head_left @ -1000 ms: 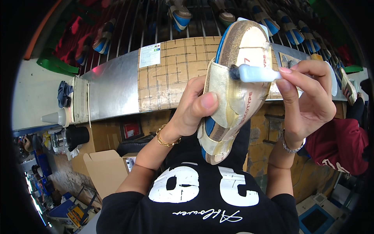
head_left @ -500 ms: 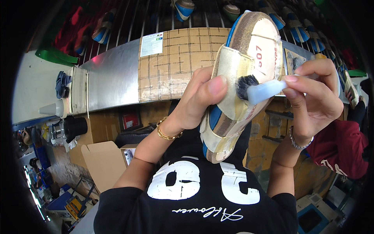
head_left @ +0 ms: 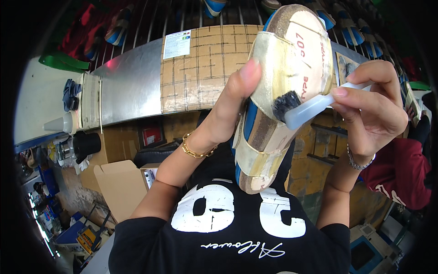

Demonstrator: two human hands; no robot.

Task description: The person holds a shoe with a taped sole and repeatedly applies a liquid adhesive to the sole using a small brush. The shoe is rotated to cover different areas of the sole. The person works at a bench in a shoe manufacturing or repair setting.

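Observation:
My left hand (head_left: 232, 102) grips a sandal (head_left: 299, 55) by its side, thumb along the edge of the sole. The sandal is held up slantwise with its underside facing me, showing a pale insole board, brown edging, cream straps folded over and blue along the side. Between the thumb and fingers of my right hand (head_left: 372, 105) is the pale, translucent handle of a brush (head_left: 309, 111). Its black bristles lie against the underside, by the lower edge of the wide folded strap. My left fingers are mostly hidden behind the sandal.
Behind the sandal, a taped cardboard sheet (head_left: 205, 68) covers part of a metal ledge (head_left: 127, 86). Beyond it, several sandals (head_left: 351, 34) sit on a rack of bars. An open carton (head_left: 121, 187) stands at lower left. A person in a maroon top (head_left: 399, 169) is at the right.
The sandal has risen slightly and turned a little more toward me. The bristles have shifted down the underside, off the wide strap's middle to its lower edge. Both hands keep their holds.

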